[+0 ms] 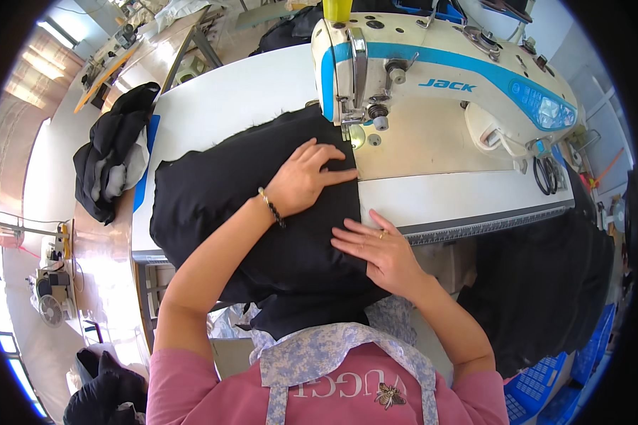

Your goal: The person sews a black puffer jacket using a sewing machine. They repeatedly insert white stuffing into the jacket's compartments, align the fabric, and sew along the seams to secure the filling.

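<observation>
A padded piece of black fabric (227, 166) lies across the sewing table, its right edge running under the needle area of a white and blue sewing machine (432, 78). Fingers spread, my left hand (306, 177) presses flat on the cloth just in front of the presser foot (346, 132). My right hand (379, 251) rests nearer to me on the cloth's right edge, fingers stretched out and partly over the white tabletop (404, 202). The cloth's near part hangs over the table edge toward my lap.
A ruler strip (489, 223) runs along the table's front edge. Black scissors (545, 176) lie at the right end. Bundled black garments (113, 152) sit at the left, and more black cloth (539, 283) hangs at the right above blue baskets (535, 389).
</observation>
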A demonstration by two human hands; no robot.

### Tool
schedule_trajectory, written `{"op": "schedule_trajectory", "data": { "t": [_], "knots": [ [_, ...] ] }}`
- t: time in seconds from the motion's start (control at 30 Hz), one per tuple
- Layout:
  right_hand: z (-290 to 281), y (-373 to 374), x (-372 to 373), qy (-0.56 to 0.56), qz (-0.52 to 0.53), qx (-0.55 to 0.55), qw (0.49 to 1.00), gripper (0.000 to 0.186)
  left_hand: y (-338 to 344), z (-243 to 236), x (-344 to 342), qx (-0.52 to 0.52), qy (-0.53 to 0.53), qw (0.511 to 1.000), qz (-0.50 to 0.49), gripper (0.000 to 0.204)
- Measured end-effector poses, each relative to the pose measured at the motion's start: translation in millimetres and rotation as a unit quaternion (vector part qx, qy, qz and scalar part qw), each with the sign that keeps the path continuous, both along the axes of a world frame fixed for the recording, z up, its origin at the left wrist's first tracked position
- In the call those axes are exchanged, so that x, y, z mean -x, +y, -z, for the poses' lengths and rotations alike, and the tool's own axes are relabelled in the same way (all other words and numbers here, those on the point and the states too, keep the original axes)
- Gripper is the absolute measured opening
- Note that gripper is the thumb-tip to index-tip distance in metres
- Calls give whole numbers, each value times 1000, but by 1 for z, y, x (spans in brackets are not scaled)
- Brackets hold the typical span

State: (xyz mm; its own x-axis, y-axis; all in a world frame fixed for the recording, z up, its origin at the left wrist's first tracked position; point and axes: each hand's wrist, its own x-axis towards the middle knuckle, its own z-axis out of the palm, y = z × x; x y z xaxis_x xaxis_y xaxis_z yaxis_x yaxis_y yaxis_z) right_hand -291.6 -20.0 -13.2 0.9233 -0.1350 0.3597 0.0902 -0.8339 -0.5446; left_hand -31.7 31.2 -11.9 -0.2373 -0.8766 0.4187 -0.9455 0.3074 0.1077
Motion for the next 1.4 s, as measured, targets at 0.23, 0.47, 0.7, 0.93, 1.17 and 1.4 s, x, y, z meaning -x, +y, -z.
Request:
{"op": "schedule_trajectory", "data": {
  "t": [0.23,0.47,0.7,0.93,1.17,1.4],
  "knots": [
    [5,-12,-9,3,20,17,1000,60,15,-27,12,-55,37,998,-1,47],
    [1,-21,-18,17,22,-4,1000,55,15,-18,4,-60,96,993,39,36],
    [0,-45,-47,49,41,-18,998,49,-21,-8,-37,-56,131,988,64,32],
    [10,-47,-60,-8,79,-16,997,47,-28,-12,-53,-56,80,993,60,31],
    [-27,-11,81,172,245,-246,922,33,166,-36,0,-19,-14,892,-452,51],
    [-2,47,30,201,38,-599,774,40,135,-7,-127,-123,-31,951,-283,57]
  ]
}}
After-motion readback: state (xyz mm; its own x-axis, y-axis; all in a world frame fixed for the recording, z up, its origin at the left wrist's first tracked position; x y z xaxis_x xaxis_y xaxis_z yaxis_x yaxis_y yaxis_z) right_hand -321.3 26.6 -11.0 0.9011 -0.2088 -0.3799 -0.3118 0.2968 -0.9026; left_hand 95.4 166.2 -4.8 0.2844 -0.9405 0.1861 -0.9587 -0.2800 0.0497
